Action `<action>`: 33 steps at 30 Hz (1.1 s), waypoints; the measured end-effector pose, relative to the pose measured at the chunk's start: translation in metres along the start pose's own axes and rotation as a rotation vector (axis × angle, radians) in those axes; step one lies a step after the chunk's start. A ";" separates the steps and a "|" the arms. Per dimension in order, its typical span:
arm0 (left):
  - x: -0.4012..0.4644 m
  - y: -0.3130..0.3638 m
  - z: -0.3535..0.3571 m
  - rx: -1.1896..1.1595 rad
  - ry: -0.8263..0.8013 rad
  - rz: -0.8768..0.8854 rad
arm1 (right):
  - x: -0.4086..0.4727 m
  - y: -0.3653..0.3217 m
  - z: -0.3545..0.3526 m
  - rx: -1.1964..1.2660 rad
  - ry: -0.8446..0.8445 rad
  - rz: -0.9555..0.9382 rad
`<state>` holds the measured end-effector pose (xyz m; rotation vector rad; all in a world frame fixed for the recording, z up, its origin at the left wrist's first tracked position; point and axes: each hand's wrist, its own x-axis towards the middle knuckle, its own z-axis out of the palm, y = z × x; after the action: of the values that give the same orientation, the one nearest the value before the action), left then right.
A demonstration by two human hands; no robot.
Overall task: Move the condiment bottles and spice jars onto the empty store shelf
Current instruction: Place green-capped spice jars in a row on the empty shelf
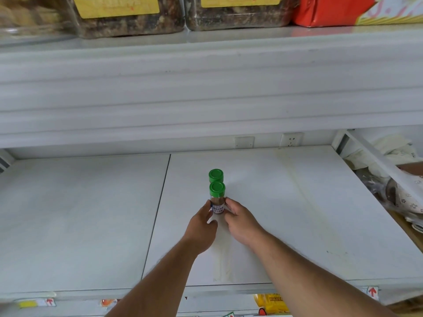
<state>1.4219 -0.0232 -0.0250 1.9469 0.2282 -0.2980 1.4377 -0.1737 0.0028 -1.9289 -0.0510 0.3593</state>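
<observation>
Small clear spice jar with green screw cap and brown powder [217, 199]: upright on white empty store shelf [286, 213], roughly mid-width. Second green-capped jar [215, 175] directly behind, touching or nearly so; body hidden. Progress judged early: two jars placed, rest of shelf bare, remaining bottles and jars out of view. Left hand [201, 225] and right hand [240, 219] both on front jar, fingertips pinching the label band from either side, narrow grip. Looks like final alignment or label facing; cannot tell. Upper shelf: clear tubs with yellow labels [128, 14], red carton [329, 10].
</observation>
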 end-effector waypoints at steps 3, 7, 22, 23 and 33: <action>-0.002 0.003 0.001 -0.021 -0.017 -0.003 | 0.001 0.000 0.000 -0.022 -0.026 0.001; -0.006 0.010 0.000 0.022 -0.026 -0.004 | 0.001 0.001 -0.002 -0.054 -0.039 -0.001; -0.040 0.017 -0.012 0.151 0.068 -0.051 | -0.032 -0.005 -0.014 -0.202 -0.097 0.108; -0.048 0.017 -0.017 0.203 0.080 -0.030 | -0.039 -0.008 -0.013 -0.224 -0.109 0.099; -0.158 -0.004 -0.059 0.730 0.200 -0.081 | -0.108 -0.039 0.041 -0.885 -0.320 -0.183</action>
<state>1.2762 0.0296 0.0428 2.6999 0.3648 -0.2590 1.3290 -0.1436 0.0488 -2.6811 -0.6917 0.5799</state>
